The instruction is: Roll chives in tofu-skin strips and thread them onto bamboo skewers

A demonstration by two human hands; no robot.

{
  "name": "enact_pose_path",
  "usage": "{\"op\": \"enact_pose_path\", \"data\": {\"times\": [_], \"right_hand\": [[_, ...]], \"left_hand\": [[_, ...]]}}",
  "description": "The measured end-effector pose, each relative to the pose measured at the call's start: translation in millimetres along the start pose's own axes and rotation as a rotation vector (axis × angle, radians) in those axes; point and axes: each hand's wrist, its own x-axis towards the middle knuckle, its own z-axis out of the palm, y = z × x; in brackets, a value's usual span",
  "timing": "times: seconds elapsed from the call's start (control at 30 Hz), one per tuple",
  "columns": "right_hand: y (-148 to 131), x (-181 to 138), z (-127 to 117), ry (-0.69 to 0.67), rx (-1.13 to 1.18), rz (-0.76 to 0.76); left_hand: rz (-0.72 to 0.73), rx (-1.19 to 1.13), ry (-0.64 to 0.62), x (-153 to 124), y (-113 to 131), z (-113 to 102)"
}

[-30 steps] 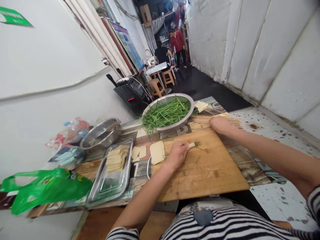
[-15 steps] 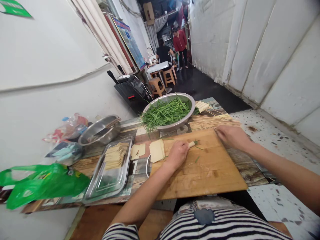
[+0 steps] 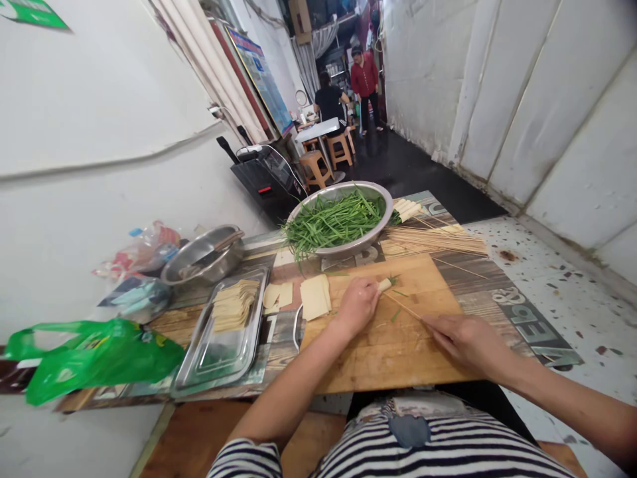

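My left hand (image 3: 357, 303) is closed around a small rolled tofu-skin bundle (image 3: 383, 285) with green chive ends, pressed on the wooden cutting board (image 3: 398, 345). My right hand (image 3: 460, 340) pinches a thin bamboo skewer (image 3: 403, 307) whose tip points at the roll's end. A pile of bamboo skewers (image 3: 438, 239) lies at the board's far right. A steel bowl of green chives (image 3: 336, 222) stands behind the board. Cut tofu-skin sheets (image 3: 313, 297) lie by my left hand.
A steel tray (image 3: 219, 352) holds stacked tofu-skin sheets (image 3: 233, 304). An empty steel bowl (image 3: 204, 255), plastic bags and a green bag (image 3: 99, 358) sit at the left. Finished rolls (image 3: 408, 209) lie beyond the chive bowl. Two people stand by a far table with stools.
My right hand left the skewer pile, drew back toward me with one skewer and now aims it at the roll. My left hand stayed on the roll.
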Motion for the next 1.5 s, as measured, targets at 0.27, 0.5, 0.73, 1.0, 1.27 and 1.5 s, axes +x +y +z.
{"op": "enact_pose_path", "data": {"times": [0.27,0.5,0.73,1.0,1.27,1.5], "right_hand": [[-3,-2,-5,0.015,0.008,0.042],[-4,-1,-1,0.032,-0.019,0.030],[-5,-2,1,0.001,-0.046,0.049],[-12,10,-5,-0.020,0.004,0.049],[-19,41,-12,-0.161,-0.080,0.042],[-26,85,-12,-0.330,-0.102,0.104]], "left_hand": [[-0.005,-0.012,-0.020,3,2,-2],[-0.008,-0.014,-0.021,3,2,-2],[-0.009,-0.008,-0.024,2,4,-4],[-0.001,-0.011,-0.031,1,3,-4],[-0.008,-0.023,-0.033,3,4,-5],[0.004,-0.081,-0.020,1,0,2]]}}
